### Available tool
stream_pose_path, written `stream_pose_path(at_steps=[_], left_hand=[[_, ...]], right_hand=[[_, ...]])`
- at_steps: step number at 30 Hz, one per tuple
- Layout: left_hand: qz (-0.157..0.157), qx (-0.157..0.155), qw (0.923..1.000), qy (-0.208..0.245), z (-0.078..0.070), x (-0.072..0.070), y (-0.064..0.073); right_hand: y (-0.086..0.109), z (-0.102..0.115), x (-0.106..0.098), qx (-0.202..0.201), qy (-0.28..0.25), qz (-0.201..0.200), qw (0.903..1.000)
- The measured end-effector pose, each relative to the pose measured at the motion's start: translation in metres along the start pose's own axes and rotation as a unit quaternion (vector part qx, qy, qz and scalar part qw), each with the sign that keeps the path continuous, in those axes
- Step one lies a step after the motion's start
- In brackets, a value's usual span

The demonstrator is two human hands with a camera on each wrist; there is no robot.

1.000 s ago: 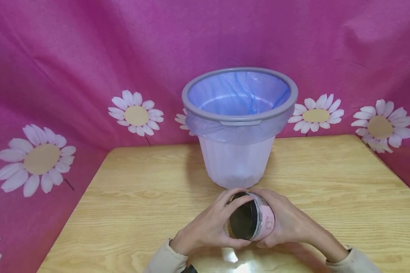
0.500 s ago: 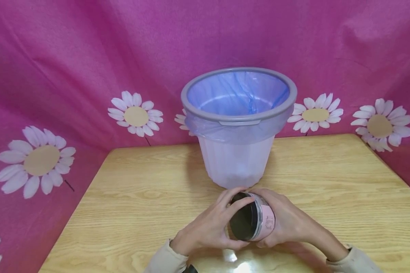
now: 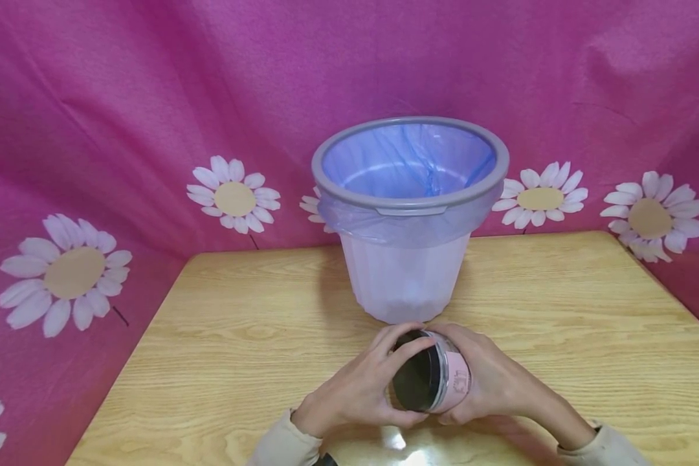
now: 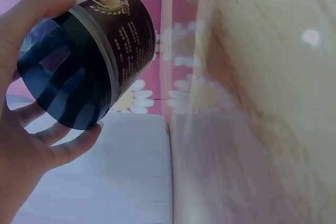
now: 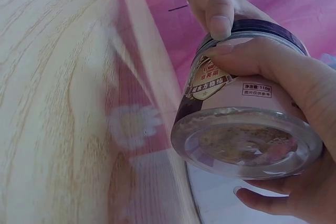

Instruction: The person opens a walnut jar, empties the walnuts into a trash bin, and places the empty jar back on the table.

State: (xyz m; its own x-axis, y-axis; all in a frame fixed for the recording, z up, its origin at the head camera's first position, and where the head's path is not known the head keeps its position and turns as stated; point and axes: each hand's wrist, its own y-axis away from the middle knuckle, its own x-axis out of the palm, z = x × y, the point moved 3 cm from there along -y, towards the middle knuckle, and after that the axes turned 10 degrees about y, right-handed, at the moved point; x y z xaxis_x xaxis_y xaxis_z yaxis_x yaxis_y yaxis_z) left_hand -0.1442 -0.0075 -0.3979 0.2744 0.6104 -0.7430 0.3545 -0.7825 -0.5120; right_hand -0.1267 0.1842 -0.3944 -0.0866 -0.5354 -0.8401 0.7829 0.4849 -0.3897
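Note:
A round jar with a black lid is held tilted on its side above the near part of the table. My left hand grips the lid, thumb on one side and fingers spread round the other. Opposite it, my right hand grips the body. The left wrist view shows the dark part of the label with gold print; in the right wrist view the label is pink, with a shield emblem. Brownish contents show through the clear base.
Behind the hands stands a pale ribbed bin with a grey rim and a blue bag liner. The glossy wood-grain table backs onto a pink daisy-print cloth.
Both hands keep the same hold on the jar; only a very slight shift of the whole head view shows.

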Motion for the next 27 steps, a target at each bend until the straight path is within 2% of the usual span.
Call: stream_pose_path(at_steps=[7,12,17,27], left_hand=[[-0.005,-0.015,0.9998,0.008,0.0,0.0007,0.0002],[0.015,-0.025,0.9993,0.022,0.0001,0.0008,0.001],[0.034,-0.017,0.9986,0.035,0.0003,-0.0006,0.0019],[0.017,0.002,0.9997,0.016,0.0001,-0.0024,0.0009]], right_hand=[[0.0001,-0.0002,0.0,-0.005,-0.002,-0.003,1.0],[-0.0002,-0.0004,0.0003,-0.006,-0.001,-0.005,1.0],[-0.0005,-0.001,0.001,0.002,-0.002,0.003,1.0],[-0.0001,-0.0004,0.0014,0.003,-0.008,0.007,0.9999]])
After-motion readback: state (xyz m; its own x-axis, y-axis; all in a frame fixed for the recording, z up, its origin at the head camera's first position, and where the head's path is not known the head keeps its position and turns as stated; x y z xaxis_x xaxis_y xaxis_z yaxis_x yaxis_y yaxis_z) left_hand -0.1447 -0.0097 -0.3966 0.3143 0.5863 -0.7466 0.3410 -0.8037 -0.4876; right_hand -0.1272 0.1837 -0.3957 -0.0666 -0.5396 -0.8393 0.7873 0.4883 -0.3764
